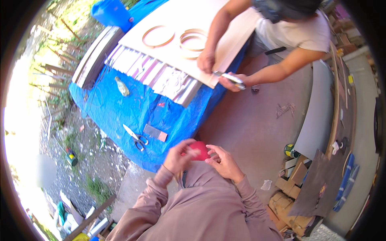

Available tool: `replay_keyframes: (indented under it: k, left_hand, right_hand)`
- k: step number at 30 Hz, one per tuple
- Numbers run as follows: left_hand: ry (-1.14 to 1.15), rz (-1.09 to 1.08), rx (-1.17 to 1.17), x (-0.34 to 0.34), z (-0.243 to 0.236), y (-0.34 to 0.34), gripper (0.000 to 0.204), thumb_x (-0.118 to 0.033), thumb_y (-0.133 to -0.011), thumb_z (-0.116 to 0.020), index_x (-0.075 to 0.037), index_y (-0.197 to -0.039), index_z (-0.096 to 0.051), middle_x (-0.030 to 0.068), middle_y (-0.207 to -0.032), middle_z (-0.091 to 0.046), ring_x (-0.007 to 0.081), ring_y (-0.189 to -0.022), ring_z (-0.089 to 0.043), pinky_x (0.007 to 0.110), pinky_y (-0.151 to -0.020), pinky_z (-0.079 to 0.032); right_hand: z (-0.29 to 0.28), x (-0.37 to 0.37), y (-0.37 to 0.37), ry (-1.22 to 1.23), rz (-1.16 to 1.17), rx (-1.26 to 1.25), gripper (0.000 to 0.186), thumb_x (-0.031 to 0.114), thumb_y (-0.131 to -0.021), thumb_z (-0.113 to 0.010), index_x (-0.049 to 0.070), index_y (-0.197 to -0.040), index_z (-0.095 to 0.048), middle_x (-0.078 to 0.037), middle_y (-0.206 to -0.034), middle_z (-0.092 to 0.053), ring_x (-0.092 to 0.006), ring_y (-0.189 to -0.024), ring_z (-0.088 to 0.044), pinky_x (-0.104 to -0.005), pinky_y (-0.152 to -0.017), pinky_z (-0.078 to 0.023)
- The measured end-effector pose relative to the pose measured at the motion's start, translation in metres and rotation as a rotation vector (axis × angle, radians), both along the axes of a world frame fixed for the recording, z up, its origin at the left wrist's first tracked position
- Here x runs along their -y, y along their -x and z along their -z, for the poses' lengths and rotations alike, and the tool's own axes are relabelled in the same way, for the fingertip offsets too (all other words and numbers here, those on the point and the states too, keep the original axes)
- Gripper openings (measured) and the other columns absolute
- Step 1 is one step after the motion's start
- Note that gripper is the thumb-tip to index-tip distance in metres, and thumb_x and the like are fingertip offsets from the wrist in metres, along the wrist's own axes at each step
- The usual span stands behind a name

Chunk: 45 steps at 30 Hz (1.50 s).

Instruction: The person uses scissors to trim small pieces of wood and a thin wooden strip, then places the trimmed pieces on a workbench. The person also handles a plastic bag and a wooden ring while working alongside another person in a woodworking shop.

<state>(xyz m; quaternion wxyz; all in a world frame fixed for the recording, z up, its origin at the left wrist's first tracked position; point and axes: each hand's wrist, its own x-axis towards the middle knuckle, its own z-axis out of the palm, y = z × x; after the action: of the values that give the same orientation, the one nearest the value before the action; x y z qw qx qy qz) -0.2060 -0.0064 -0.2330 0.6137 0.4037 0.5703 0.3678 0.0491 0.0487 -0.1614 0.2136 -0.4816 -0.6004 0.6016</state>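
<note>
In front of my body is a flat, rounded red thing [200,150], its kind not clear. My left hand [179,157] is closed at its left side, the fingers partly smeared by motion. My right hand [226,164] is at its right edge, with thumb and fingers curved and apart; whether the fingertips touch it is hard to tell. Scissors [138,138] with dark handles and a flat grey-and-pink piece [155,132] lie nearest my hands, on the blue tarp [116,116] covering the table.
Across the table a person's hands [229,80] hold a metallic tool against the corner of a pale board [181,20]. Wooden rings [158,36] lie on that board. Long strips [148,72] and a bottle [122,86] rest nearby. Cardboard [283,207] and a can [290,150] stand right.
</note>
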Motion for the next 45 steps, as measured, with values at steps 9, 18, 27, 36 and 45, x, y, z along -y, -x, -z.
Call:
replay_keyframes:
  k: [9,18,27,36,45]
  left_hand:
    - [-0.286,0.308,-0.2,-0.027,-0.138,-0.176,0.012,0.001,-0.103,-0.072,0.005,-0.112,-0.079,0.0141,-0.101,-0.081,0.0129,-0.094,-0.072,0.031,-0.086,-0.059]
    - [-0.584,0.599,-0.446,0.037,-0.154,-0.378,0.019,-0.015,-0.101,-0.076,0.003,-0.098,-0.077,0.01,-0.074,-0.076,0.0142,-0.068,-0.071,0.031,-0.066,-0.056]
    - [-0.686,0.795,-0.375,0.051,-0.176,-0.508,0.012,-0.01,-0.096,-0.076,0.001,-0.093,-0.078,0.0108,-0.072,-0.075,0.0142,-0.066,-0.072,0.033,-0.065,-0.057]
    - [-0.757,0.811,-0.339,0.005,-0.14,-0.637,0.012,-0.01,-0.097,-0.075,0.001,-0.092,-0.077,0.0121,-0.073,-0.076,0.02,-0.063,-0.073,0.035,-0.063,-0.057]
    - [-0.621,1.118,-0.103,-0.069,-0.128,-0.75,0.008,-0.006,-0.103,-0.071,0.001,-0.102,-0.072,0.0108,-0.085,-0.075,0.0155,-0.074,-0.069,0.032,-0.071,-0.057]
  right_hand:
    - [-0.051,0.057,-0.133,-0.525,0.453,-0.083,0.013,0.012,-0.097,-0.076,0.001,-0.103,-0.081,-0.018,-0.093,-0.078,-0.0324,-0.082,-0.077,-0.0418,-0.075,-0.06]
    - [-0.043,0.182,-0.268,-0.702,0.786,0.423,0.012,0.016,-0.094,-0.071,0.006,-0.087,-0.07,-0.012,-0.088,-0.068,-0.0352,-0.079,-0.072,-0.0466,-0.074,-0.06]
    - [-0.062,0.228,-0.398,-0.682,1.119,0.188,0.008,0.01,-0.096,-0.073,0.003,-0.093,-0.071,-0.016,-0.096,-0.074,-0.0393,-0.087,-0.073,-0.0493,-0.077,-0.06]
    - [-0.051,0.18,-0.471,-0.534,1.255,0.546,0.009,0.007,-0.096,-0.071,0.004,-0.1,-0.064,-0.017,-0.094,-0.069,-0.0423,-0.086,-0.072,-0.0535,-0.074,-0.058]
    - [-0.047,0.201,-0.649,-0.407,1.431,0.297,0.019,0.017,-0.098,-0.079,0.002,-0.11,-0.077,-0.01,-0.092,-0.078,-0.0158,-0.084,-0.074,-0.0359,-0.074,-0.059]
